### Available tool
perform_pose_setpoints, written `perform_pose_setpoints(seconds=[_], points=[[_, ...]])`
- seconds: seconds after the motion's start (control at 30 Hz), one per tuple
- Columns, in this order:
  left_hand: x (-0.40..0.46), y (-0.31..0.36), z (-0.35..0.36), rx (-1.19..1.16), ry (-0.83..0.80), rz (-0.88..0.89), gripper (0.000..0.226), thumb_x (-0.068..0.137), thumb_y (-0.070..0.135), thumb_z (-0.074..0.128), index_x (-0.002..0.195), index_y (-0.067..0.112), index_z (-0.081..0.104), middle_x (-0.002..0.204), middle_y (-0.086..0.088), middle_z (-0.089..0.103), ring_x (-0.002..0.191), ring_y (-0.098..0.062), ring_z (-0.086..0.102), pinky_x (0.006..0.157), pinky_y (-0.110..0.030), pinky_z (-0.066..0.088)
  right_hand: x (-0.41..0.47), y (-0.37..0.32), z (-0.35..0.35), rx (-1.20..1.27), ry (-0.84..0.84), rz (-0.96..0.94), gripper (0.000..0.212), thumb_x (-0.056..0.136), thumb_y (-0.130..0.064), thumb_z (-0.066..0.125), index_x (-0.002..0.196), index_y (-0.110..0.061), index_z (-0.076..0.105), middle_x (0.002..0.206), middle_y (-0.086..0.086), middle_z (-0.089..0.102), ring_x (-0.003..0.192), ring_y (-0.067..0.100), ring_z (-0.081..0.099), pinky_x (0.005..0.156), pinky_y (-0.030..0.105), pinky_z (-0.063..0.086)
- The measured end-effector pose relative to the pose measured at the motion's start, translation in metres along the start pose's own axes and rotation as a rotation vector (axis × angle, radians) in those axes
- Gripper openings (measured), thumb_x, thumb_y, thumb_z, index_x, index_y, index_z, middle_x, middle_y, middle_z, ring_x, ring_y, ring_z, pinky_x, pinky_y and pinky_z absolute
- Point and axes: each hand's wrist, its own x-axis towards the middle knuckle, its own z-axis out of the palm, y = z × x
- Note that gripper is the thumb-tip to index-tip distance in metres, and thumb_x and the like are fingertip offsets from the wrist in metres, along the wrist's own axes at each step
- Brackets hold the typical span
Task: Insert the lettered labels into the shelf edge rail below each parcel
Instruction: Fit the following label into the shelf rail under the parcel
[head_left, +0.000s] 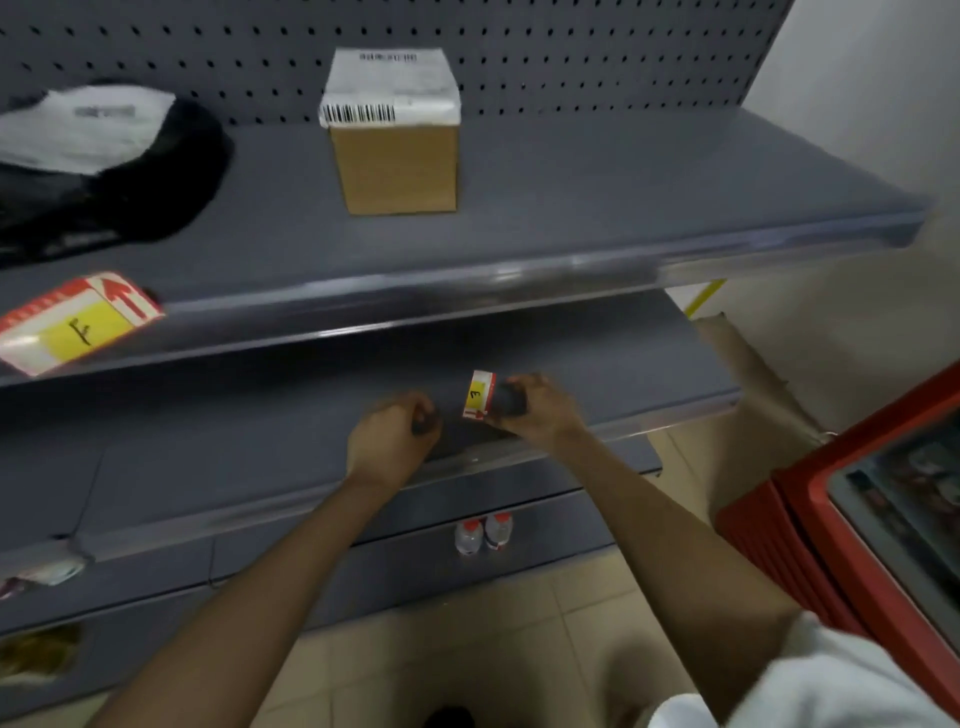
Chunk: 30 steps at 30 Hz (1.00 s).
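A brown cardboard parcel (395, 156) with a white barcode sticker stands on the top shelf. To its left lies a black bag parcel (130, 171) with a white sticker. A red-and-white label with a yellow patch marked F (78, 325) sits tilted in the top shelf's edge rail (467, 291) at the far left. My right hand (540, 408) holds a second red-and-white label (480, 395) with a yellow lettered patch, together with something dark, over the middle shelf. My left hand (392, 441) is curled beside it, fingers closed on a small dark thing I cannot identify.
The middle shelf's rail (519, 457) runs just below my hands. Two small water bottles (483, 532) stand on a lower shelf. A red bin (857, 519) stands to the right on the tiled floor. A cardboard sheet (748, 374) leans by the wall.
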Motion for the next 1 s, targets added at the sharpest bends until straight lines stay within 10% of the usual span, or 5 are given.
perform_pose_setpoints(seconds=[0.3,0.57,0.7,0.8,1.0], points=[[0.049,-0.029,0.034,0.008,0.134,0.051,0.014,0.08,0.026,0.066,0.091,0.02,0.061,0.096,-0.005,0.065,0.095,-0.025,0.059,0.074,-0.032,0.044,0.056,0.016,0.04,-0.147,0.018,-0.085,0.109,0.055,-0.07,0.074,0.141,-0.019,0.03,0.146,0.003,0.033,0.135,0.025,0.032,0.112,0.042,0.022],[0.058,-0.023,0.033,-0.028,0.159,0.047,0.02,0.08,0.025,0.065,0.098,0.019,0.061,0.094,-0.004,0.066,0.094,-0.025,0.06,0.072,-0.029,0.041,0.056,0.006,0.039,0.04,0.071,-0.106,0.079,0.057,-0.039,0.087,0.121,-0.024,0.045,0.12,0.003,0.055,0.115,0.023,0.051,0.101,0.04,0.036],[0.046,-0.006,0.007,-0.057,0.139,0.028,0.021,0.079,0.024,0.066,0.099,0.019,0.062,0.094,-0.003,0.066,0.092,-0.022,0.06,0.073,-0.028,0.042,0.04,-0.017,0.027,0.358,0.021,-0.123,0.054,0.07,0.002,0.074,0.114,-0.018,0.05,0.073,-0.012,0.055,0.065,0.003,0.055,0.07,0.023,0.048],[0.028,0.01,-0.024,-0.044,0.09,0.059,0.021,0.079,0.027,0.066,0.099,0.021,0.06,0.093,0.0,0.065,0.089,-0.02,0.061,0.071,-0.028,0.043,0.024,-0.04,0.0,0.344,-0.03,-0.213,0.048,0.071,0.008,0.072,0.112,-0.008,0.055,0.067,-0.012,0.051,0.051,-0.007,0.053,0.055,0.002,0.04],[-0.035,0.036,-0.101,-0.011,0.155,0.04,0.016,0.08,0.031,0.066,0.093,0.023,0.06,0.088,0.003,0.064,0.085,-0.017,0.061,0.067,-0.026,0.041,-0.025,-0.104,-0.056,0.244,-0.345,-0.323,0.033,0.071,0.01,0.072,0.075,-0.021,0.059,0.068,-0.002,0.057,0.053,-0.004,0.052,0.057,0.01,0.043]])
